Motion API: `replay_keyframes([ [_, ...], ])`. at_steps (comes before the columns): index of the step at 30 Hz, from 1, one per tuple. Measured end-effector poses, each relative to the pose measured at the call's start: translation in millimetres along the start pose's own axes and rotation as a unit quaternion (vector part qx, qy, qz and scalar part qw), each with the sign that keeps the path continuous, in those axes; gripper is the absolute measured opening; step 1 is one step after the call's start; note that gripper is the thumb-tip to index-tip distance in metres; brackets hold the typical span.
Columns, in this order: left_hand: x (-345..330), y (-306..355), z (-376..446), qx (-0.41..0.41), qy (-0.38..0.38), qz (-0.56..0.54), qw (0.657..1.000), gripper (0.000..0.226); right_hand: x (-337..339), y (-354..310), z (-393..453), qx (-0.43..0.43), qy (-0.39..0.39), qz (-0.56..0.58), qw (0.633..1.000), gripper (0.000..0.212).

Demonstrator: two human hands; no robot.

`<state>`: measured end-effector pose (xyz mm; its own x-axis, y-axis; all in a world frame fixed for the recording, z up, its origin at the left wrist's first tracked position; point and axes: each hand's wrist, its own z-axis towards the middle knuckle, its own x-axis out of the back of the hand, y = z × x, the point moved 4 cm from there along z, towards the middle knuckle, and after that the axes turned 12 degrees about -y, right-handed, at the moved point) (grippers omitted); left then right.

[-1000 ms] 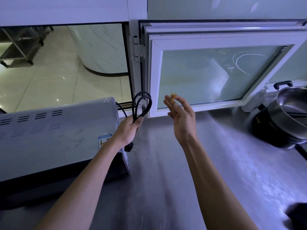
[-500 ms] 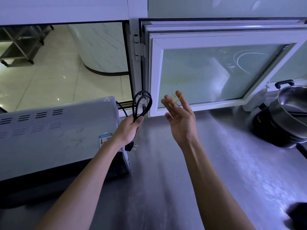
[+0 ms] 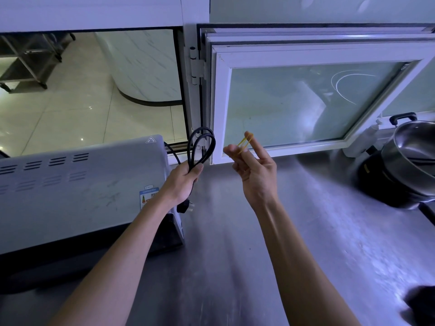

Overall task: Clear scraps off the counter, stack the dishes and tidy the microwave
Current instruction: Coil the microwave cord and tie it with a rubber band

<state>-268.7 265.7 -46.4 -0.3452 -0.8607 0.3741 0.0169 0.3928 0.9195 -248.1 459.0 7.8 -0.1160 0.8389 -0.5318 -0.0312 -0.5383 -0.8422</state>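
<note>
The grey microwave [image 3: 77, 187] stands at the left on the steel counter [image 3: 306, 231], its vented top facing me. My left hand [image 3: 182, 182] is closed around the folded black power cord [image 3: 201, 147], whose loops stick up above the fist; the plug [image 3: 186, 206] hangs below the hand. My right hand [image 3: 253, 168] is raised beside it, a little to the right, with a yellow rubber band [image 3: 244, 143] stretched across its spread fingers.
A white-framed window pane [image 3: 306, 102] swings inward over the back of the counter. A steel pot on a black cooker [image 3: 409, 165] sits at the right edge, a white bottle [image 3: 364, 140] behind it. A dark object [image 3: 421, 304] lies at the bottom right.
The rubber band was pinched between the right fingertips; now it is stretched open over the spread fingers. The left hand keeps holding the cord in the same place.
</note>
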Motion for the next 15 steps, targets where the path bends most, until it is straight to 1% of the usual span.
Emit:
replay_keyframes([
  [4, 0.3, 1.0, -0.2, 0.0, -0.002, 0.001, 1.0, 0.038, -0.3, 0.5, -2.5, -0.009, 0.008, 0.021, 1.0, 0.035],
  [10, 0.9, -3.7, 1.5, 0.006, 0.004, -0.005, 1.0, 0.038, -8.0, -6.7, -5.5, 0.003, 0.019, -0.013, 1.0, 0.03],
  [15, 2.0, -4.7, 3.1, 0.008, 0.01, -0.002, 1.0, 0.038, -14.0, -13.6, -7.5, 0.017, 0.011, -0.036, 0.999, 0.034],
])
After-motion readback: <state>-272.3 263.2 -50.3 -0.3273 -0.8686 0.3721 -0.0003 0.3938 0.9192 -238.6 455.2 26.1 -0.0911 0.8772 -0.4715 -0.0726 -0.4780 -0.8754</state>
